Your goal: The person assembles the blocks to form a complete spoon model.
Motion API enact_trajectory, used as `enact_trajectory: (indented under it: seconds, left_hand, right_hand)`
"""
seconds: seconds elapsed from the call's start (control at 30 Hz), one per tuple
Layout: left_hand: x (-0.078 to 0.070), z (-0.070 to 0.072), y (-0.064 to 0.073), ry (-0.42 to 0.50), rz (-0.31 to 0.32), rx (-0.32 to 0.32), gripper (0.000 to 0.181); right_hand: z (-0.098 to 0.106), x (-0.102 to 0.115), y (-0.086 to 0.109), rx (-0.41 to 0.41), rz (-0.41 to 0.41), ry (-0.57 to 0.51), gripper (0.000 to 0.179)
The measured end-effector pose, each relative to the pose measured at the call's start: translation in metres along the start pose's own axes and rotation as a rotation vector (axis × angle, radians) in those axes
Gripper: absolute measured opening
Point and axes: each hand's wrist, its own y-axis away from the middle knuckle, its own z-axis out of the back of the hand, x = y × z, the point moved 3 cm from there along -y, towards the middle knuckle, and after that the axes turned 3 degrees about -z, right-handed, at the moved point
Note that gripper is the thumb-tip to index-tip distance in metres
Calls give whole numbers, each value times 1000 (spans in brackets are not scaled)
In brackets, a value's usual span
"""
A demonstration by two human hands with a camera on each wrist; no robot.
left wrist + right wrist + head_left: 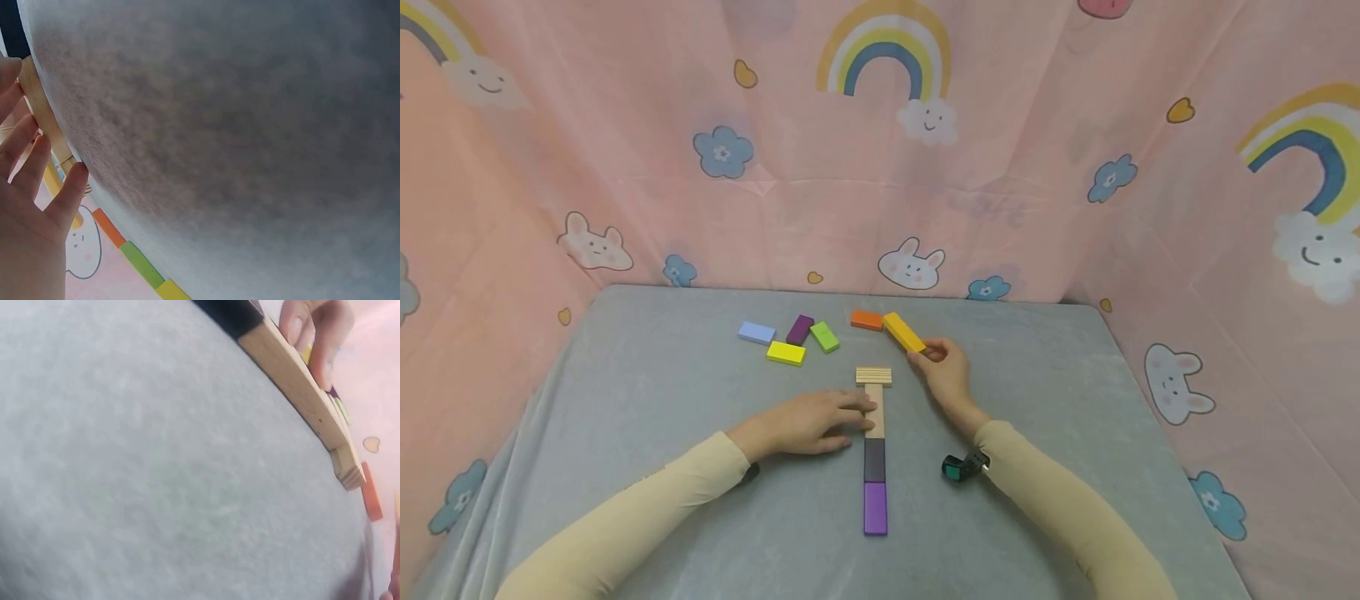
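A line of flat blocks runs away from the person: a purple block [876, 508], a black block [875, 460] and a plain wooden block [877, 429]. Across its far end lies another plain wooden block [874, 376], with grooved-looking lines. The left hand [812, 422] rests its extended fingertips on the plain wooden block of the line; the left wrist view shows these fingers [69, 194] spread along it. Beyond the line's far end to the right, the right hand [950, 379] pinches the near end of an amber-yellow block [903, 332] between thumb and fingers.
An orange block [867, 320] lies just left of the amber one. Farther left sit a lime-green block [825, 336], a dark purple block [801, 330], a yellow block [786, 353] and a light blue block [757, 332]. A pink patterned curtain [820, 208] borders the grey cloth-covered table [625, 375].
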Motion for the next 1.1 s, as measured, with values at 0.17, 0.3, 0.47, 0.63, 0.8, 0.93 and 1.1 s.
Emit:
enact_trajectory:
  seconds: [0.17,0.3,0.47,0.63,0.8,0.93,1.1]
  left_hand:
    - [-1,0,0,0,-17,-14,36]
    - [-1,-1,0,5,-16,-14,36]
    - [-1,-1,1,8,-8,-10,36]
    - [-2,-1,0,8,4,-1,36]
    - [-2,0,0,20,20,6,37]
    - [-1,-1,0,22,35,15,37]
    - [0,-1,-1,13,40,24,38]
  right_hand:
    - [2,1,-4,89,74,-39,35]
    - [3,0,-8,177,121,-38,35]
    - [2,-2,-12,256,167,11,35]
    - [1,-1,-13,296,200,55,34]
    - [2,3,-13,329,221,99,35]
    - [2,2,-13,349,225,109,36]
    - [1,1,-15,363,223,122,36]
